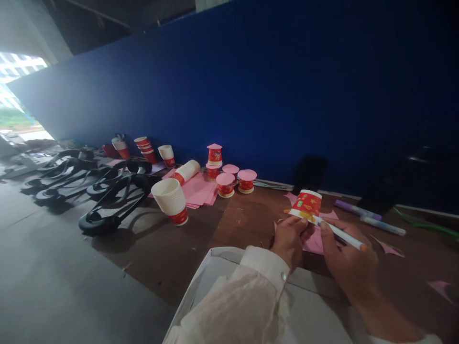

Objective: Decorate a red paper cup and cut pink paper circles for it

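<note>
My left hand (291, 240) grips the rim of a red paper cup (309, 201), which is upside down and slightly tilted, with gold stars on its side. A yellow-orange patch shows near the cup's rim. In my right hand (353, 260) is a white marker (340, 234) with an orange end, its tip at or close to the rim; exact contact is hidden by the fingers. Pink paper (315, 242) lies beneath the hands. To the left, several upturned cups (225, 190) carry pink paper discs, and one stacked cup (215, 155) has a pointed pink top.
A tall stack of paper cups (171, 203) stands left, beside pink sheets (201, 191) with another cup stack (187, 172) lying on them. Black strapped headgear (107, 222) fills the far left. A purple marker (356, 210) and pink scraps (387, 247) lie right. A blue panel (251, 95) rises behind.
</note>
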`<state>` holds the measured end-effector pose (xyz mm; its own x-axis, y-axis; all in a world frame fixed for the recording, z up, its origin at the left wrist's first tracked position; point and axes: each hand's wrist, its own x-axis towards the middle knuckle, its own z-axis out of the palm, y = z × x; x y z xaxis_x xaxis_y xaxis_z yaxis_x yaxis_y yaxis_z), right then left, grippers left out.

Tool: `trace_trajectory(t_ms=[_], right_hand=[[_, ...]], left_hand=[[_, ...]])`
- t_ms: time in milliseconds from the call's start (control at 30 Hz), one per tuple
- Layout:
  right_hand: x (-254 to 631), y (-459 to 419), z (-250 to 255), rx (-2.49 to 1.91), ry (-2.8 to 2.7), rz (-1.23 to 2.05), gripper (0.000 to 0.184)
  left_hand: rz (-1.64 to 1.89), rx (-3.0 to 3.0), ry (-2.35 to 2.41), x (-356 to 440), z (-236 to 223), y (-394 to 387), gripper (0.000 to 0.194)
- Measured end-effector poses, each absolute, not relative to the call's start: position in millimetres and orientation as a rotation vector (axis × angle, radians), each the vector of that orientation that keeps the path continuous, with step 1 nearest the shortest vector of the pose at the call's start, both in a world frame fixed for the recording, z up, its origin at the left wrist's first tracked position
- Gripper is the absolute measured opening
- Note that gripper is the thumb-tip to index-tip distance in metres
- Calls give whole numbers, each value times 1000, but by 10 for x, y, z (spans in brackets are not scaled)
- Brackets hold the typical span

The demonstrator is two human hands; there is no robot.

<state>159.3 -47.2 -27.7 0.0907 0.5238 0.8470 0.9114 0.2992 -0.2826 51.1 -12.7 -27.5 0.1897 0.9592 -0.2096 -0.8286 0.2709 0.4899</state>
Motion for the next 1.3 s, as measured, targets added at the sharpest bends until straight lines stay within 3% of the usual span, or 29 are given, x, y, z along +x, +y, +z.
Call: trace_trajectory(t_ms=[267, 1300], right_hand=[[1532, -519, -179, -1308, -1493, -474, 19], [1551, -500, -245, -1361, -1520, -412, 22]], left_hand=[[1248, 142, 518, 453, -181, -136, 14], [1227, 248, 481, 476, -258, -131, 26]])
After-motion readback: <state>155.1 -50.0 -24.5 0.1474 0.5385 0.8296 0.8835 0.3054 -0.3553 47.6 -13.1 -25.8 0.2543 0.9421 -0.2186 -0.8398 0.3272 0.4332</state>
